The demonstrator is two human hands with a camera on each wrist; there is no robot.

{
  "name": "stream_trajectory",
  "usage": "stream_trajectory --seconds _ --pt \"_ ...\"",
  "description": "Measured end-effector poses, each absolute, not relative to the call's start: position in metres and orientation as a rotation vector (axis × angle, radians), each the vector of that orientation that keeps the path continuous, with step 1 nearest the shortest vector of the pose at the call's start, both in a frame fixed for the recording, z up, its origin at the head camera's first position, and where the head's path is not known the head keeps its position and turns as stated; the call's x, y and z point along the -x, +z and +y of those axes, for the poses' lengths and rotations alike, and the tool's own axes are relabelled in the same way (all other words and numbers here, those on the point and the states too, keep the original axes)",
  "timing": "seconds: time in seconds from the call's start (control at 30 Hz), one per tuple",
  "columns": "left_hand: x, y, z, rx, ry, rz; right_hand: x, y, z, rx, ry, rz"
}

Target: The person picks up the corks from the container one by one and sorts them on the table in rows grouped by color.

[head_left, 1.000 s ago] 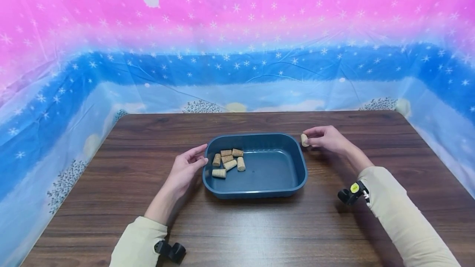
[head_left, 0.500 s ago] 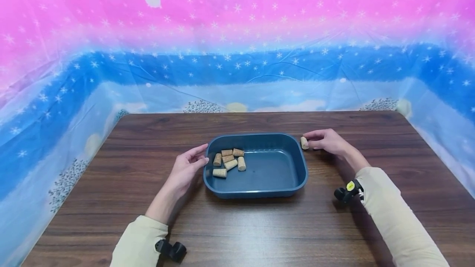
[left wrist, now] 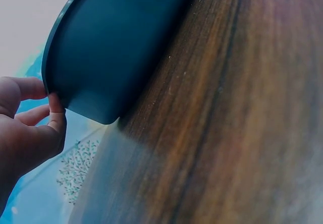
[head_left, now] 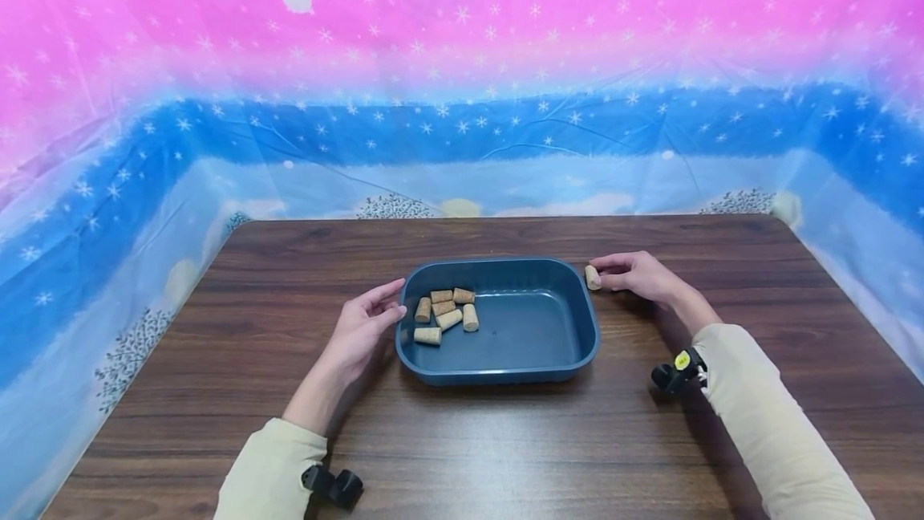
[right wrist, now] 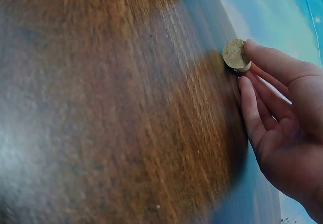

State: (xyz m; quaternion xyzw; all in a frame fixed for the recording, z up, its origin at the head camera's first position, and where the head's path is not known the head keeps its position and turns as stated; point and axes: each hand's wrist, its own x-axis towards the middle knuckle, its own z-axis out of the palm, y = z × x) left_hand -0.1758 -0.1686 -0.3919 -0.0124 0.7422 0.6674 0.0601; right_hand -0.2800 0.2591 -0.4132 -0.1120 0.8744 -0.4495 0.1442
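Observation:
My left hand (head_left: 361,330) rests its thumb and fingertips at the left end of a blue-grey rectangular tub (head_left: 498,376). In the left wrist view the thumb and a finger (left wrist: 33,89) meet the edge of the tub's wall. Several short cork stoppers (head_left: 449,320) lie together in the tub's left half. Just beyond the tub's right rim, my right hand (head_left: 641,275) pinches one more cork stopper (head_left: 592,278) between thumb and fingers. The right wrist view shows the stopper's round end (right wrist: 236,54) facing the camera, the thumb pressed against it, close over the table.
The tub stands on a dark brown wood-grain table (head_left: 462,456). A pink and blue printed cloth (head_left: 462,127) hangs behind and along both sides. A black wrist camera (head_left: 335,488) sits at the left sleeve, and another black camera (head_left: 677,373) at the right.
The right forearm and wrist have shifted slightly left, and the stopper in the right hand has turned a little. In the last half second almost nothing has moved.

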Motion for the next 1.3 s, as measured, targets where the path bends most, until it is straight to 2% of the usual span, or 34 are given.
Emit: stream_trajectory --seconds 1.3 --pt "0.1758 -0.3918 -0.1684 0.040 2.023 2.244 0.2781 -0.4109 0.2600 0.298 -1.346 2.462"
